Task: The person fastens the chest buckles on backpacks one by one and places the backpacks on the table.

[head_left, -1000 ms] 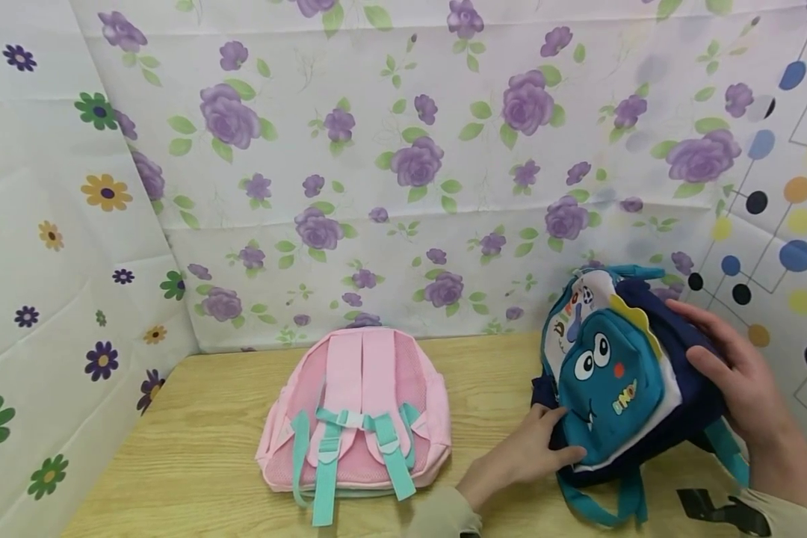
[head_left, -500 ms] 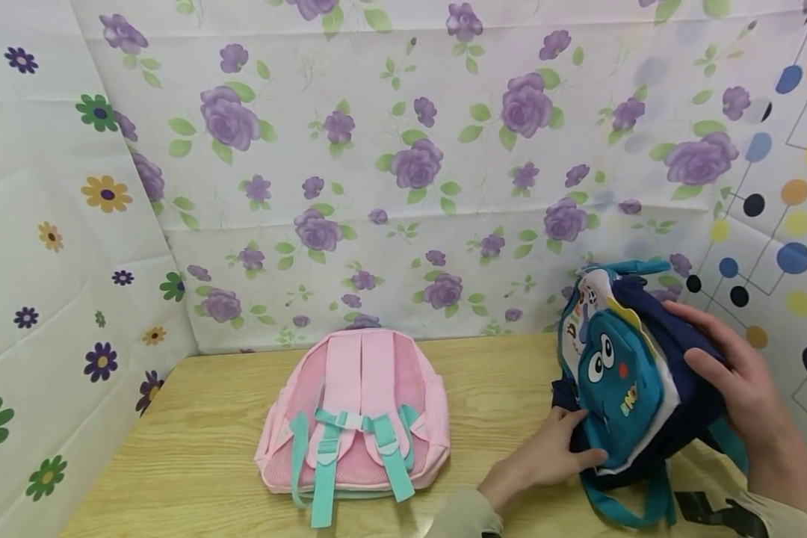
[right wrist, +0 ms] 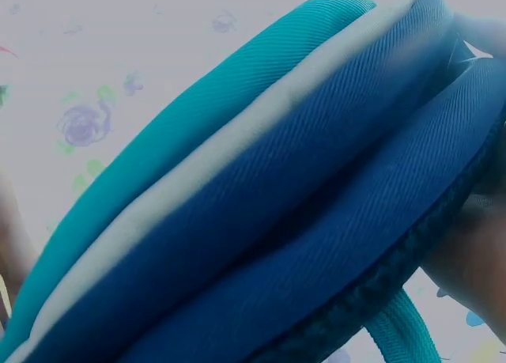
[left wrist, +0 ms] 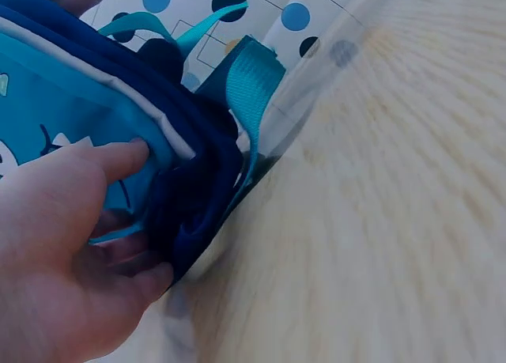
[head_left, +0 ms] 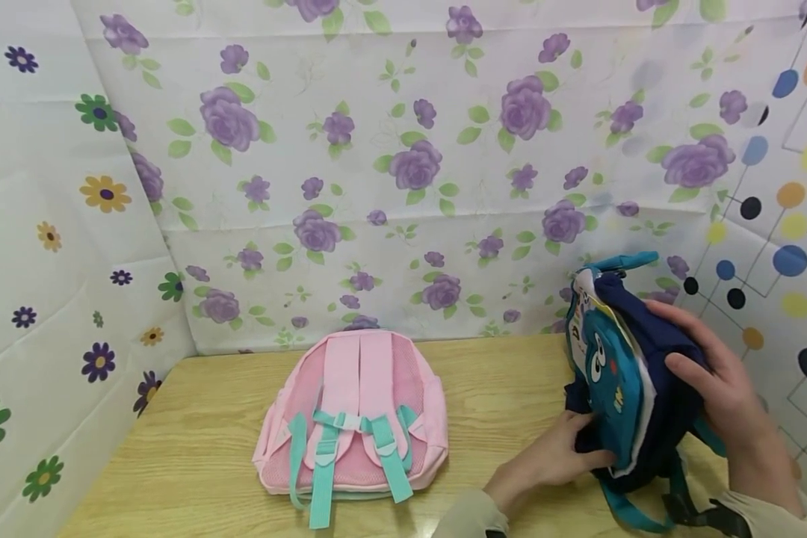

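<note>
A small navy and teal child's backpack (head_left: 652,359) with a cartoon dinosaur face stands tilted on the right side of the table. My left hand (head_left: 551,452) grips its lower front corner; in the left wrist view the thumb presses the teal pocket (left wrist: 79,102) and the other fingers curl underneath. Against the far side panel, my right hand (head_left: 719,381) holds the bag with thumb and fingers spread around its edge. Navy side fabric (right wrist: 261,197) fills the right wrist view, hiding most of that hand. Teal straps (head_left: 628,512) trail on the table below.
A pink backpack (head_left: 339,366) with mint straps lies straps-up at the middle of the wooden table (head_left: 195,418). Flower-printed cloth (head_left: 376,187) hangs behind, and a dotted cloth (head_left: 773,299) closes off the right side near my right hand.
Both hands have turned the dinosaur backpack so its front faces more to the left and shows narrower. My left hand has moved right with its corner; the pink backpack stays put.
</note>
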Demonstrator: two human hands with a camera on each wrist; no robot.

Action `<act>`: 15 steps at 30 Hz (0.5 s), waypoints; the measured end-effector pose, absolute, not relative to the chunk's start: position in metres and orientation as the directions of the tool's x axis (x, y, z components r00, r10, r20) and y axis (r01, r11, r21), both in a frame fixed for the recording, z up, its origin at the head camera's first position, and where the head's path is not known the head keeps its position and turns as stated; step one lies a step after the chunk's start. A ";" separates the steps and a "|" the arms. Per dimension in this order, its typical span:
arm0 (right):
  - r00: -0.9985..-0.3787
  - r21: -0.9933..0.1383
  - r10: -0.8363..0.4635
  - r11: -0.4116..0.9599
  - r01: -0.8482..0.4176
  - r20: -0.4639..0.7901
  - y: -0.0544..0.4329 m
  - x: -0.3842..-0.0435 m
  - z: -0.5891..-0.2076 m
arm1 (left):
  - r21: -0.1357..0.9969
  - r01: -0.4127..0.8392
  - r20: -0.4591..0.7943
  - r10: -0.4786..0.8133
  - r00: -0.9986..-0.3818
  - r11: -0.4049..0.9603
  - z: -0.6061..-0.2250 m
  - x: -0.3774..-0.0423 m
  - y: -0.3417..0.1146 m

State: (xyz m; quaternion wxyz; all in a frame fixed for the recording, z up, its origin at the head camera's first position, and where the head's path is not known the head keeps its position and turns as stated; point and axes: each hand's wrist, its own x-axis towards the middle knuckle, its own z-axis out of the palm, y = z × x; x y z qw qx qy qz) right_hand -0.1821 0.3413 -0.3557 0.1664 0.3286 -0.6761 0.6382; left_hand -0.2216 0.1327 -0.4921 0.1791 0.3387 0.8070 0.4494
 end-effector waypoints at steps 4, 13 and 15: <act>-0.723 -0.745 -0.221 -0.026 -0.666 0.654 0.339 -0.182 -0.357 | 0.875 0.371 0.044 0.713 -0.699 0.310 -0.486 -0.224 0.119; -0.723 -0.735 -0.197 0.013 -0.678 0.663 0.336 -0.183 -0.357 | 0.872 0.423 0.161 0.671 -0.724 0.246 -0.447 -0.215 0.083; -0.725 -0.737 -0.195 0.019 -0.676 0.660 0.335 -0.183 -0.357 | 0.868 0.436 0.184 0.662 -0.727 0.237 -0.438 -0.213 0.075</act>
